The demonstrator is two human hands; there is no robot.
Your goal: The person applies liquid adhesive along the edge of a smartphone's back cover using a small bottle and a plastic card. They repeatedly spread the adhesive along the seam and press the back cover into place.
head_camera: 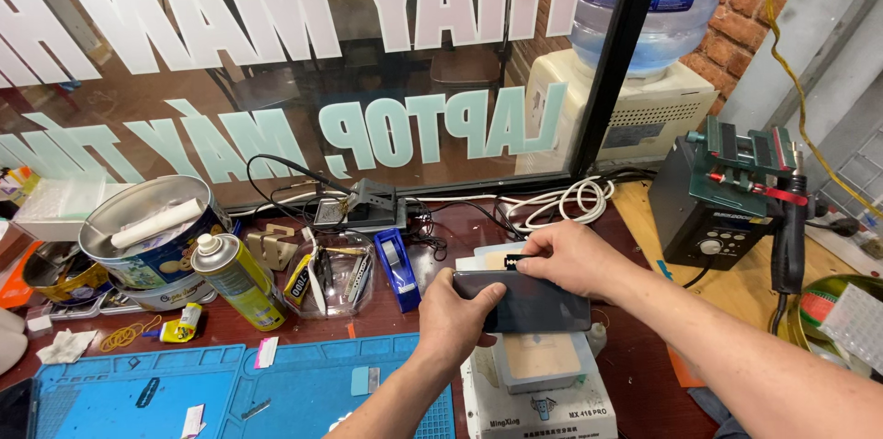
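Left margin: blue work mat (138, 393) covers the near-left of the bench, small scraps lying on it; its right edge stops just beside the left hand's wrist.
Behind the mat: round tin (147, 232) with a white roll inside, yellow spray can (237, 280) leaning beside it, clear dish of small tools (326, 283), blue tape dispenser (395, 269). This cluster stands close together, little free bench between.
Open room: a strip of bare dark-red benchtop (303, 324) runs between the cluster and the mat.
Left hand (451, 319): fingers curled, thumb on top, gripping the left end of the dark phone (524, 301).
Phone position: held flat, above the white heating platform (538, 384), centre of the bench; whether it touches the platform cannot be told.
Right hand (570, 260): closed in a pinch on a thin razor blade (504, 262), blade edge set at the phone's far upper-left edge; remaining fingers rest over the phone's far edge.
Right side: black rework station (708, 209) with a green clamp on top, standing on a pale wooden board (736, 287), well apart from the hands.
Back edge: glass pane (303, 62) with large lettering; white cable coil (561, 200) at its foot.
Room: brick wall (750, 11) at right, water dispenser (635, 99) behind the glass.
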